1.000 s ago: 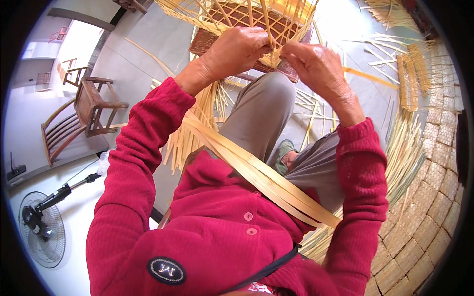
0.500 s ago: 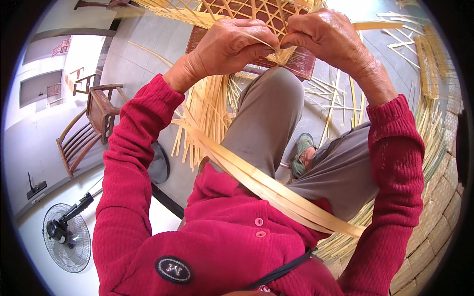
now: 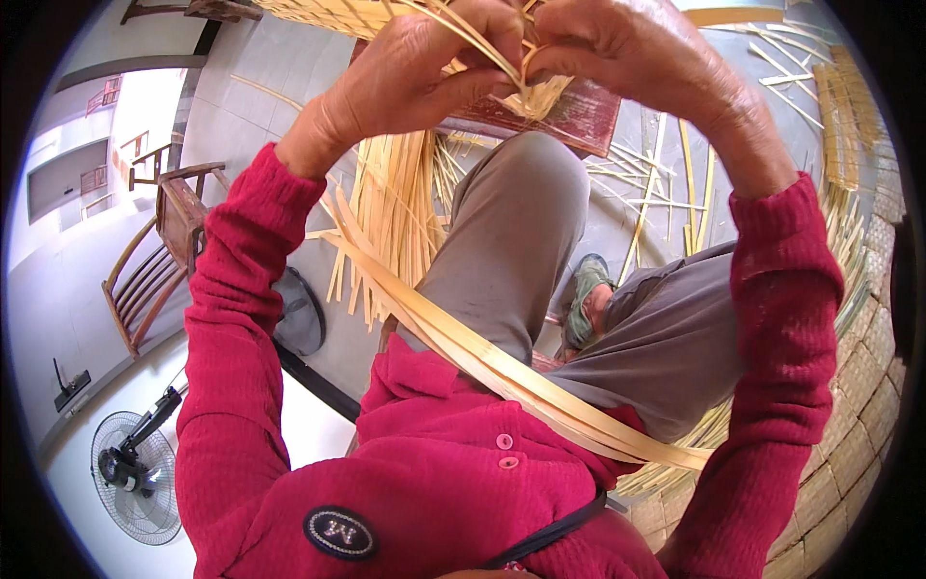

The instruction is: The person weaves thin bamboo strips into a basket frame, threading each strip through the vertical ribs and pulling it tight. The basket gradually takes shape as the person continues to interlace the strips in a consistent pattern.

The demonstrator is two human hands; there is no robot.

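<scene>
At the top middle, my left hand [image 3: 434,68] pinches a thin pale bamboo strip [image 3: 471,39] at the near corner of an open-weave bamboo basket [image 3: 328,14]. My right hand [image 3: 627,63] meets it there, fingers closed on the same woven corner [image 3: 535,101]. The fingers partly hide the weaving. The basket rests on a worn red-brown wooden board [image 3: 579,125] just beyond my bent knee. A band of wide pale strips [image 3: 502,381] lies diagonally across my lap, from below my left wrist to my right elbow.
Long strips [image 3: 386,212] hang left of my knee. Loose strips [image 3: 656,193] scatter over grey floor at right, near stacked woven panels [image 3: 835,125] and a woven mat [image 3: 849,405]. Wooden chairs [image 3: 154,280] and a fan [image 3: 130,463] stand at left, and my sandalled foot [image 3: 588,299] is below.
Both hands have moved up toward the top of the view and now sit closer together at the basket corner. A thin strip now arches over my left hand.
</scene>
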